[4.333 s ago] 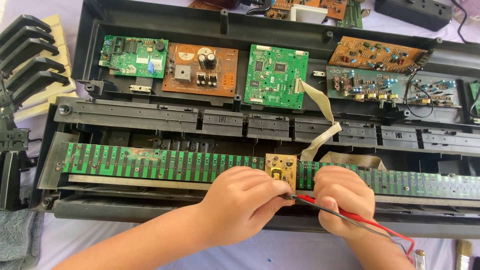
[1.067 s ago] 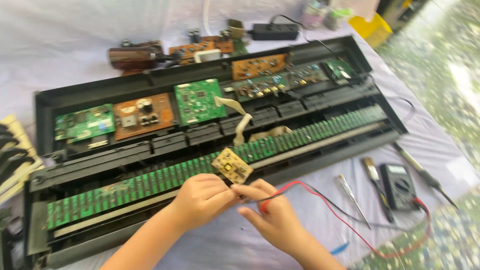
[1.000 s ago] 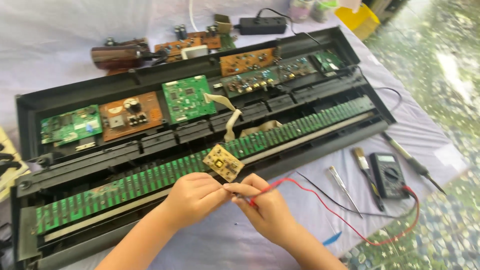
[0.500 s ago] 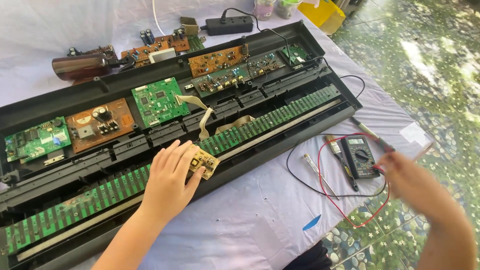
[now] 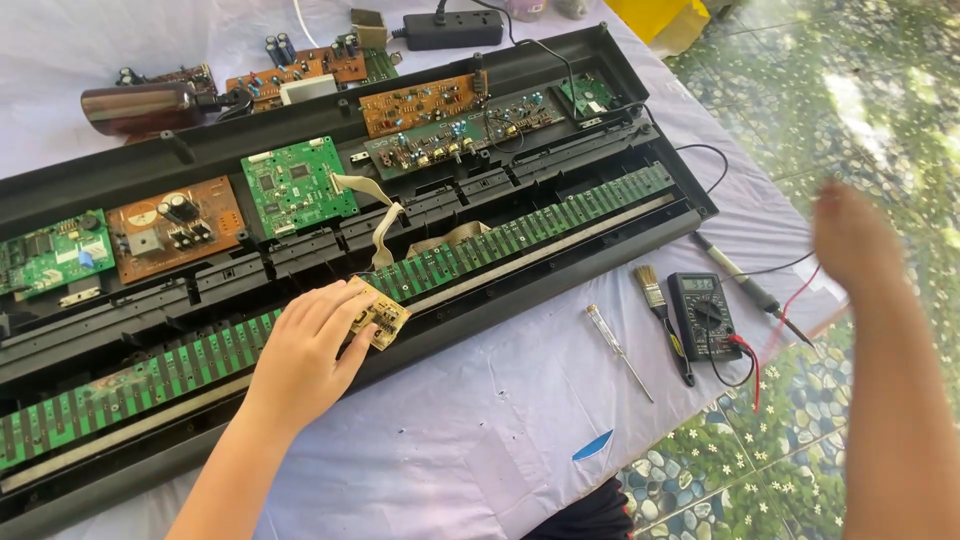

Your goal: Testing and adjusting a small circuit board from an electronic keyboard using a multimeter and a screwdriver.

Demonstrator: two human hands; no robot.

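Note:
My left hand lies palm down on the edge of a small tan circuit board and holds it against the long green contact strip of an opened black keyboard case. My right hand is raised off the right side of the case, above the table edge, and is blurred. A thin red lead runs up towards it from near the black multimeter. Whether the fingers grip that lead cannot be told.
Green and brown circuit boards fill the back of the case. A brush, a screwdriver and a black-handled probe or iron lie on the white cloth by the multimeter. A power strip and a brown bottle sit behind.
My right hand has left the small board with the red lead, passed the multimeter and now lifts up and to the right. The view has swung right. My left hand stays on the board.

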